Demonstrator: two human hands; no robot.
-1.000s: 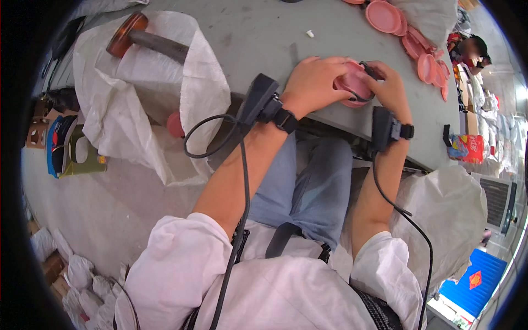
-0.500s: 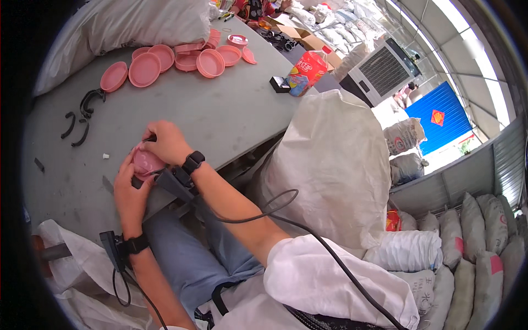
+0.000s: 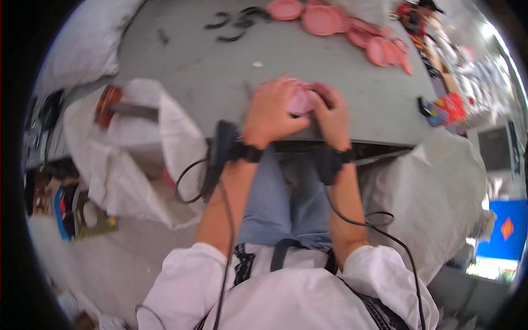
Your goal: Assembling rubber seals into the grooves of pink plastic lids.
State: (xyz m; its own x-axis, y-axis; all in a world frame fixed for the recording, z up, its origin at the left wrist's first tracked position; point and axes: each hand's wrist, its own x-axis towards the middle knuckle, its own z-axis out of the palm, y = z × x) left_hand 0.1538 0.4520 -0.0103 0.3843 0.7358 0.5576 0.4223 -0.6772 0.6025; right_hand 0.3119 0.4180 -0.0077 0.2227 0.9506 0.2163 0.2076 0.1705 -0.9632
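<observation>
Between my two hands, just above the near edge of the grey table [image 3: 192, 82], is a round, shallow pink plastic dish [image 3: 300, 102]. My left hand [image 3: 271, 113] is curled around its left side, and the fingers of my right hand [image 3: 331, 114] grip its right side. Motion smears the fingertips, and much of the dish is covered by them. Farther back lie several curved black strips [image 3: 231, 38] and a small white bit [image 3: 257, 64]. Several more pink dishes [image 3: 322, 21] are spread along the far side, some overlapping.
A large pale sack [image 3: 434, 181] stands right of my legs. At left, an open white sack [image 3: 91, 146] hangs beside an orange-brown piece with a grey bar [image 3: 137, 111]. A red packet [image 3: 454, 107] and small black box [image 3: 424, 106] sit at the table's right end. Cables hang from both wrists.
The view has swung to the left, so the table and both hands now appear nearer its middle. Both hands still hold the pink dish; the right hand has shifted from its top to its right side.
</observation>
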